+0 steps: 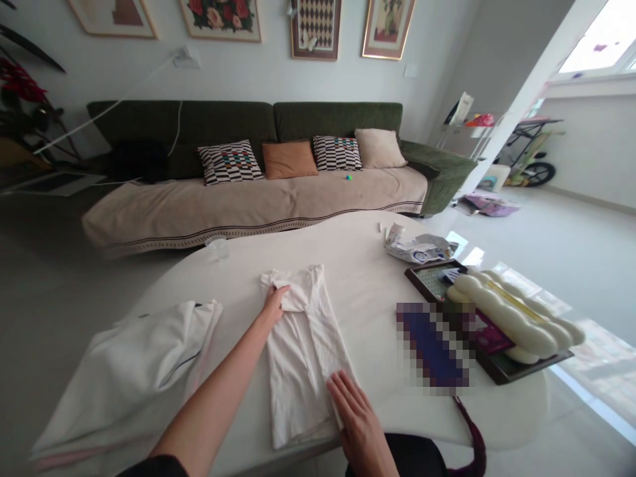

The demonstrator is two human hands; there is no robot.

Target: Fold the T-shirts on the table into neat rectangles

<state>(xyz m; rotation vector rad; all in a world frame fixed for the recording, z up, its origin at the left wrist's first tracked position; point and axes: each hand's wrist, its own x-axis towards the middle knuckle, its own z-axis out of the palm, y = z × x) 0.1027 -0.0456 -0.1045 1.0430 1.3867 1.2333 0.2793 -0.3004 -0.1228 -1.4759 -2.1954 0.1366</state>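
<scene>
A white shirt [298, 358], folded into a long narrow shape, lies on the pale tabletop [368, 278] in front of me. My left hand [276, 303] reaches to its far end, with fingers closed on the fabric at the upper left. Some cloth there is folded over on itself. Down at the near right edge of the shirt, my right hand [354, 414] rests flat with straight fingers, touching the fabric. Left of my forearm lies a larger heap of white cloth [144, 358] with a pinkish edge and a dark line.
On the right, a dark tray [501, 374] carries a puffy cream-coloured case [511, 311]. A blurred-out dark blue object [434, 348] lies beside it. Crumpled packaging [420, 248] and a clear cup [217, 250] sit farther back. Beyond the table stands a green sofa [338, 116].
</scene>
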